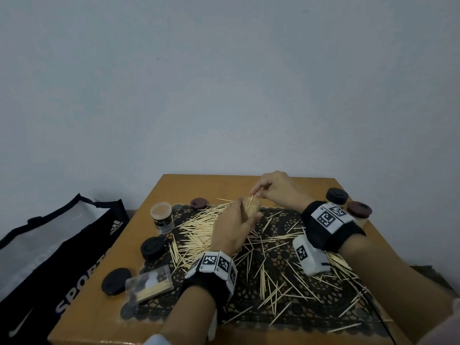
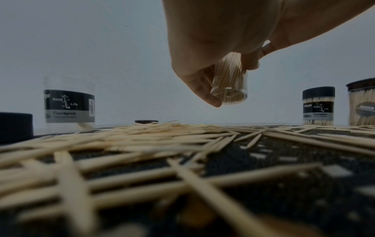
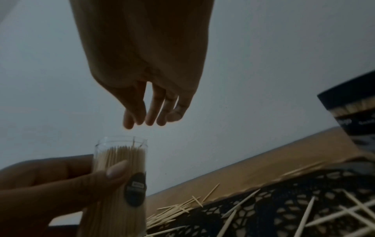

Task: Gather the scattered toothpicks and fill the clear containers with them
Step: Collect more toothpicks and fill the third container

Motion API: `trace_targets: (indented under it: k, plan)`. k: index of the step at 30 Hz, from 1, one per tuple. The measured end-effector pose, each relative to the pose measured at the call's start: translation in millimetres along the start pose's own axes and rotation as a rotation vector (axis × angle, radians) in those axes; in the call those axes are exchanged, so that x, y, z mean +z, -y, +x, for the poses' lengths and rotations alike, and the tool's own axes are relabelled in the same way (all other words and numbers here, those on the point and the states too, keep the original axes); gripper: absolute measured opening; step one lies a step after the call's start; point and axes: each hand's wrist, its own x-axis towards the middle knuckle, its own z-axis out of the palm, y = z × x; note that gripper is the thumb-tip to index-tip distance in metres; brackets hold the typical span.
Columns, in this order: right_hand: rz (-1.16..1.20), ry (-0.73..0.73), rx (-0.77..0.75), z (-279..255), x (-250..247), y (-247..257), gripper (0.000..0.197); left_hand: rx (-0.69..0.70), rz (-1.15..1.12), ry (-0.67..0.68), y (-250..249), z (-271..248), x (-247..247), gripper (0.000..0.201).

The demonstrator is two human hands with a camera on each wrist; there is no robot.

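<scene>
My left hand (image 1: 245, 215) grips a clear container (image 1: 252, 206) packed with upright toothpicks, lifted above the black lace mat (image 1: 249, 290). From the left wrist view the container (image 2: 229, 83) shows its base, held by the left hand (image 2: 202, 72). My right hand (image 1: 255, 192) hovers just over the open mouth. In the right wrist view its fingers (image 3: 150, 118) hang straight and close together above the container (image 3: 119, 176), holding nothing I can see. One toothpick stands higher than the rest. Scattered toothpicks (image 1: 199, 227) (image 2: 142, 141) (image 3: 174, 210) cover the mat.
An open, nearly empty labelled jar (image 1: 161, 216) (image 2: 69, 104) stands back left. Two capped full jars (image 1: 336, 196) (image 1: 359, 210) stand back right. Loose lids (image 1: 152, 248) (image 1: 116, 281) (image 1: 199, 203) and a flat plastic box (image 1: 149, 285) lie left. A black bag (image 1: 62, 257) sits beside the table.
</scene>
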Motion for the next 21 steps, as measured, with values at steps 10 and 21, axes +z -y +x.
trace_targets:
  k: [10,21]
  plan:
    - [0.114,-0.051,0.056,1.3,12.5,-11.1,0.019,-0.005,0.018,-0.013,1.5,0.5,0.4,0.05]
    - [0.307,0.004,0.018,-12.9,12.5,-25.9,0.034,0.003,0.103,-0.056,4.4,1.8,0.3,0.054]
